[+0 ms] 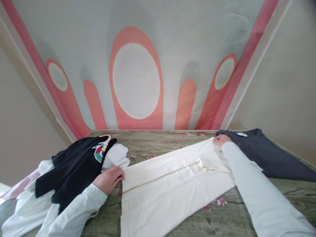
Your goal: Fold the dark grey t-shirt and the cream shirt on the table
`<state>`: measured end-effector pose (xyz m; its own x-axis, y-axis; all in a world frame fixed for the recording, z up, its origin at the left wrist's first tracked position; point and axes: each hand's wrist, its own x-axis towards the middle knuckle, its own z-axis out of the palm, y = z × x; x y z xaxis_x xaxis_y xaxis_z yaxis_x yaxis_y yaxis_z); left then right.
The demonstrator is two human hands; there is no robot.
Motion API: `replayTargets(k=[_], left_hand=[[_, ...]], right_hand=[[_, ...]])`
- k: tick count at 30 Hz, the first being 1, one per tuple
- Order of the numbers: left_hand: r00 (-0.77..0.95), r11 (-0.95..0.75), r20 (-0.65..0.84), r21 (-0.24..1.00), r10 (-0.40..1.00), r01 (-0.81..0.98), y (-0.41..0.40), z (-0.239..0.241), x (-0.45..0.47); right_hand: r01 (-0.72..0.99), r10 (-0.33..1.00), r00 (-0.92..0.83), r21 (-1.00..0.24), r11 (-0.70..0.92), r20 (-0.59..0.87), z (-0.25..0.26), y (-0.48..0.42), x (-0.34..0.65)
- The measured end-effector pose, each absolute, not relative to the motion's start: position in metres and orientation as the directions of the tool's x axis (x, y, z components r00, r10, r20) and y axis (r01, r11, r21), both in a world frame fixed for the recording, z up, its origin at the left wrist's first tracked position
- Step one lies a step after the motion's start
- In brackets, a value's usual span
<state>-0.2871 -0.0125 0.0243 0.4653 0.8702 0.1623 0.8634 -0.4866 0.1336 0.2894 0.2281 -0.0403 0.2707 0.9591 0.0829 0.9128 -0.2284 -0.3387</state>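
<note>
A cream-white garment lies stretched at a slant over the table, with a thin tan line along it and a small bunched knot of cloth near its right part. My left hand pinches its upper left corner, the fingers pressed together at the edge. At the far right corner my right hand grips the cloth, the fingers closed and partly hidden by the hand itself. My right sleeve covers some of the garment's right end. I cannot tell which kind of garment it is.
To the left is a loose heap of clothes, with a black garment bearing a colourful print over white ones. A dark grey shirt lies flat at right. The wood-patterned table meets a backdrop with coral shapes.
</note>
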Motion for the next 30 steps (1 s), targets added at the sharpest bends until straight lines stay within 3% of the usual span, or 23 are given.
replayTargets(k=[9, 14, 22, 30], left_hand=[[0.486, -0.534, 0.31, 0.087, 0.817, 0.841, -0.01, 0.022, -0.288], [0.459, -0.477, 0.22, 0.033, 0.861, 0.879, -0.011, 0.024, -0.29], [0.405, -0.418, 0.25, -0.002, 0.879, 0.908, -0.016, 0.024, -0.283], [0.39, -0.368, 0.137, -0.162, 0.91, 0.916, -0.034, 0.014, -0.268]], right_hand=[[0.91, 0.967, 0.25, -0.354, -0.215, 0.055, -0.037, 0.231, 0.302], [0.934, 0.982, 0.187, -0.303, -0.188, -0.033, -0.045, 0.235, 0.305], [0.929, 0.982, 0.176, -0.342, -0.142, 0.068, -0.06, 0.248, 0.32], [0.966, 0.976, 0.185, -0.205, -0.159, 0.116, -0.041, 0.245, 0.319]])
